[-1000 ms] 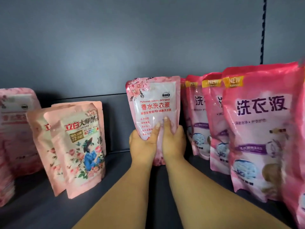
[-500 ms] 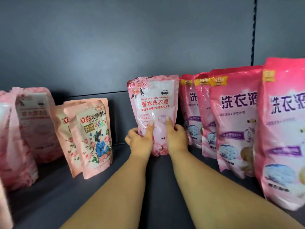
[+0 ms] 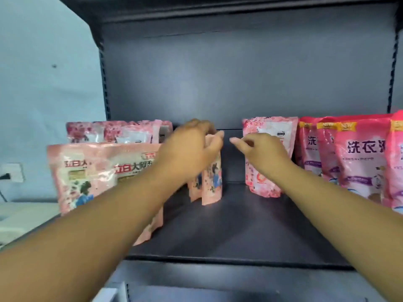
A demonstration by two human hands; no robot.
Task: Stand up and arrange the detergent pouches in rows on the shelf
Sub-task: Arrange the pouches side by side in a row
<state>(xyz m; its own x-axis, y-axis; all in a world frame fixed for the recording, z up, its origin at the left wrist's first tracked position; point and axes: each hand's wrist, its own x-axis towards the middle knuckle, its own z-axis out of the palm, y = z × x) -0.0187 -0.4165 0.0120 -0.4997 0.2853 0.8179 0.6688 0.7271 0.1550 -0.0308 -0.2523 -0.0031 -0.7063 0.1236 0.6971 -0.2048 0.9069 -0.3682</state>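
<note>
Standing at mid-shelf, two small peach pouches (image 3: 211,182) lean together upright on the dark shelf (image 3: 239,225), between the front peach pouches (image 3: 104,171) at left and a floral pink pouch (image 3: 265,153) at right. Left hand (image 3: 192,149): fingers curled over the pair's top edge, apparently gripping it, though blur obscures the contact. Right hand (image 3: 261,151): fingers loosely extended toward the pair, holding nothing, passing in front of the floral pouch. Large magenta pouches (image 3: 357,162) fill the right end. Handling, judged: soft film pouches, liquid-filled, moderately heavy for their size, glossy and slippery, prone to slumping; best taken at the stiff sealed top edge or by both side seams.
</note>
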